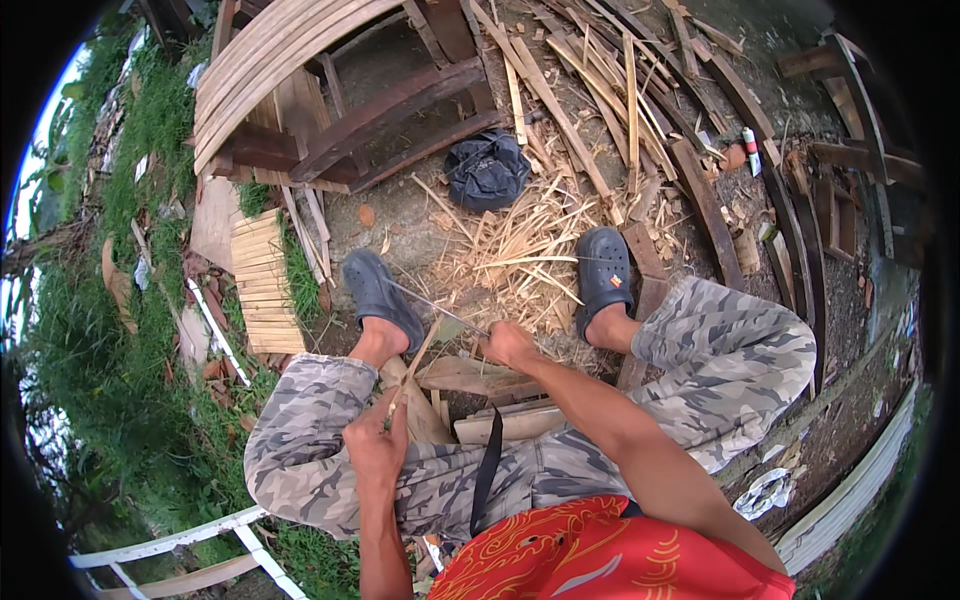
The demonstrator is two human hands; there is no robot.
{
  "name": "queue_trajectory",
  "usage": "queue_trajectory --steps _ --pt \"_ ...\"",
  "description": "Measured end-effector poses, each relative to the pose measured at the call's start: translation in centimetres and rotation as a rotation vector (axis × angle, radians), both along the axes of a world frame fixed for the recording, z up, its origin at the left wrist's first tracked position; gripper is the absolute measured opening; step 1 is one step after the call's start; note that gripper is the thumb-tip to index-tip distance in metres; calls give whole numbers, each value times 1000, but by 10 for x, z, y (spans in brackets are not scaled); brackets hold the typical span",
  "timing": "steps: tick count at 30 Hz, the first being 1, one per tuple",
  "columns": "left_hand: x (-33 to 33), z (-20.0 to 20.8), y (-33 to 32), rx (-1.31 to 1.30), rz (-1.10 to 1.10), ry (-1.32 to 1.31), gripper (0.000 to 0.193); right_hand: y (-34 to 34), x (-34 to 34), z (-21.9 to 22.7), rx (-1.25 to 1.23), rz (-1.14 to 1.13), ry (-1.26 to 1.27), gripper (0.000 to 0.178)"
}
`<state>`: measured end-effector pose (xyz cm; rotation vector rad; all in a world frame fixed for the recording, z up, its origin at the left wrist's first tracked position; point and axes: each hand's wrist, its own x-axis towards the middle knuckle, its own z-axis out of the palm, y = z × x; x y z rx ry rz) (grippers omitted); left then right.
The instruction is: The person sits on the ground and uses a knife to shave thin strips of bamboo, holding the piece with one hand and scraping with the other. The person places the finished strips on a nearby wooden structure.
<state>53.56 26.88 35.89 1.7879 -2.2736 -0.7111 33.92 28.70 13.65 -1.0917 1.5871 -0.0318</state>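
Note:
My left hand point(375, 440) is closed round the lower end of a thin wooden strip point(422, 348), which points up and away between my legs. In my right hand point(510, 343) is a knife; its narrow blade point(435, 302) stretches left toward my left shoe and passes close to the strip's upper end. I cannot tell whether blade and strip touch. Beyond both hands lies a heap of pale wood shavings point(520, 245) on the ground, between my two dark clogs point(383, 300). Pieces of wood point(475, 378) lie just beneath my hands.
A wooden slatted bench point(390, 120) stands at the far left, with a crumpled black cloth item point(487, 170) beside it. A row of pale sticks point(265, 285) lies at left near grass. Long strips point(630, 110) and dark boards point(705, 205) spread at far right, near a white tube point(751, 150).

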Motion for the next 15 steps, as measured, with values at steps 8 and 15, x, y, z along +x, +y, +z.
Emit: queue_trajectory --steps 8,15 --pt "-4 2 2 17 77 -9 21 1 -9 -22 54 2 50 39" --pt "-5 2 -3 -8 14 25 20 10 -12 -38 86 -35 94 40"
